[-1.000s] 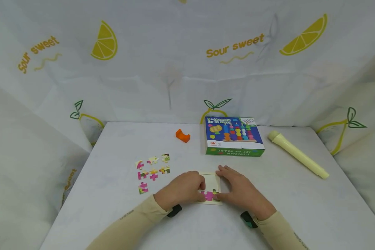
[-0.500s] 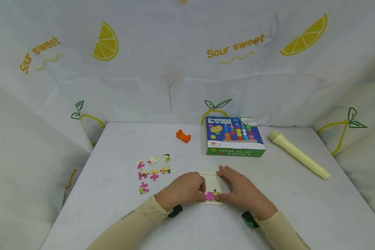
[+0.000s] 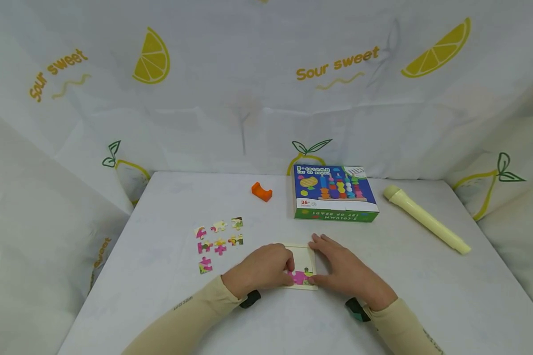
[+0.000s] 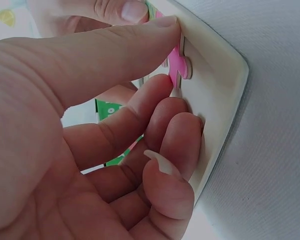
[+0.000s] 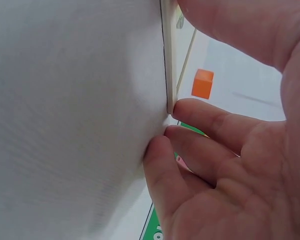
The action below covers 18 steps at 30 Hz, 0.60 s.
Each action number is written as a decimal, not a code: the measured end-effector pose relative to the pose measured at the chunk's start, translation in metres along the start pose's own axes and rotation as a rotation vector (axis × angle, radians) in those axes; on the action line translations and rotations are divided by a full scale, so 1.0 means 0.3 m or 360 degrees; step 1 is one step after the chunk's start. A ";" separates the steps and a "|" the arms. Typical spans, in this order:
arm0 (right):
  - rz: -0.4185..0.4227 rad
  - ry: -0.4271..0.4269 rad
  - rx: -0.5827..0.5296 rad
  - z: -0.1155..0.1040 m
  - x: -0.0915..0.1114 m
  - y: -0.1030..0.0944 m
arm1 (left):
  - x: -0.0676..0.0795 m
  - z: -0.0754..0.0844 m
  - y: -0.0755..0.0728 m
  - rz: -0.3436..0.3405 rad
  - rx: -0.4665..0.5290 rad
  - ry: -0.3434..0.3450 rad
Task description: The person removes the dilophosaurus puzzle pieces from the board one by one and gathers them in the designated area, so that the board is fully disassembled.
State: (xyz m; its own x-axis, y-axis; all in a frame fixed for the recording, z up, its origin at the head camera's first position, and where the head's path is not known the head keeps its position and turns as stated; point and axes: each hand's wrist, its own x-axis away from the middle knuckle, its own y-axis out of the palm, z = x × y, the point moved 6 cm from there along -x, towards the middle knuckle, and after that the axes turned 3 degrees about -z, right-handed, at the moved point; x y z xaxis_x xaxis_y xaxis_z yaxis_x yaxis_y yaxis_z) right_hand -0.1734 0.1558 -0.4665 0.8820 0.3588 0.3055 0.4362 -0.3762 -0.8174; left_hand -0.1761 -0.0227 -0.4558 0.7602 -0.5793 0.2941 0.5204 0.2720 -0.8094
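Note:
A small pale wooden puzzle tray (image 3: pixel 304 254) lies on the table between the hands, with pink and green pieces along its near edge. My left hand (image 3: pixel 266 266) is over the tray's left side. Its thumb and index finger pinch a pink puzzle piece (image 4: pixel 179 67) low in the tray; the other fingers curl against the tray. My right hand (image 3: pixel 344 268) lies along the right side, thumb at the near right piece (image 3: pixel 308 279), index fingertip at the far corner. In the right wrist view, its fingers (image 5: pixel 205 117) spread beside the tray's edge (image 5: pixel 171 75).
Several loose jigsaw pieces (image 3: pixel 219 246) lie in rows to the left. Behind the tray are an orange curved block (image 3: pixel 261 192) and a blue-green bead-set box (image 3: pixel 336 192). A pale yellow microphone-shaped stick (image 3: pixel 426 219) lies at right. A white printed curtain (image 3: pixel 266 98) surrounds the table.
Both hands stay almost in place at the tray. The head view shifts slightly; the loose pieces and other things keep their places.

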 end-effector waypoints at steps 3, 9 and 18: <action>-0.0001 -0.0002 -0.0002 0.003 -0.001 0.001 | 0.001 0.001 -0.002 0.0007 -0.0004 0.0018; 0.0019 -0.0039 -0.0032 0.002 0.002 0.005 | 0.004 -0.003 0.003 -0.0005 0.0069 -0.0007; 0.0028 -0.0039 -0.0014 0.006 0.001 0.005 | -0.001 -0.004 0.000 -0.0023 0.0160 0.0006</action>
State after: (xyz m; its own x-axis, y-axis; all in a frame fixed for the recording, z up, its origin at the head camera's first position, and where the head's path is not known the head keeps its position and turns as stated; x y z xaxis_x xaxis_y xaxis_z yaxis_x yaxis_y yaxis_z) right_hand -0.1730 0.1569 -0.4684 0.8851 0.3726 0.2790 0.4222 -0.3903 -0.8182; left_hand -0.1769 -0.0235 -0.4564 0.7510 -0.5864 0.3036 0.5680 0.3391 -0.7500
